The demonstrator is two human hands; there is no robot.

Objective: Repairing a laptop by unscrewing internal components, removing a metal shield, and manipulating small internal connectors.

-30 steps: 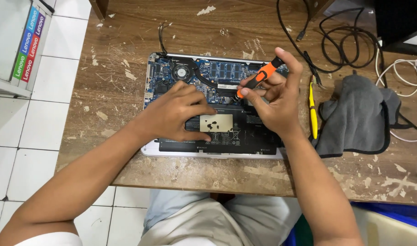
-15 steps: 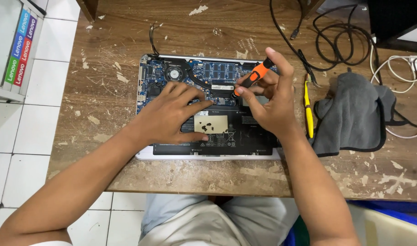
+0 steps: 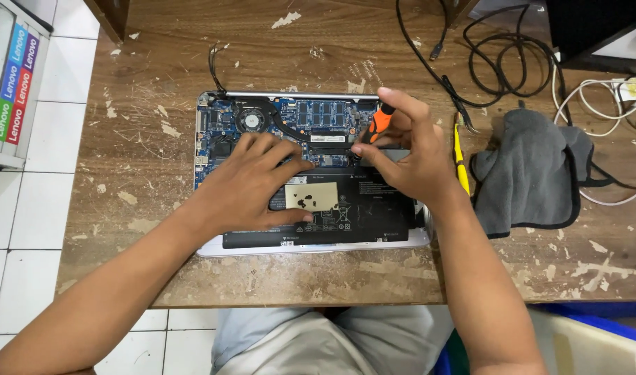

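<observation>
Your left hand (image 3: 252,182) lies flat and open on the open laptop (image 3: 311,173) on the table while your right hand (image 3: 408,156) pinches the orange screwdriver (image 3: 379,125) on a screw, so keep it straight.

A single head-worn camera looked almost straight down from close above the scratched brown wooden worktop (image 3: 193,62), its far edge at the top, white floor tiles (image 3: 26,208) at left.
</observation>
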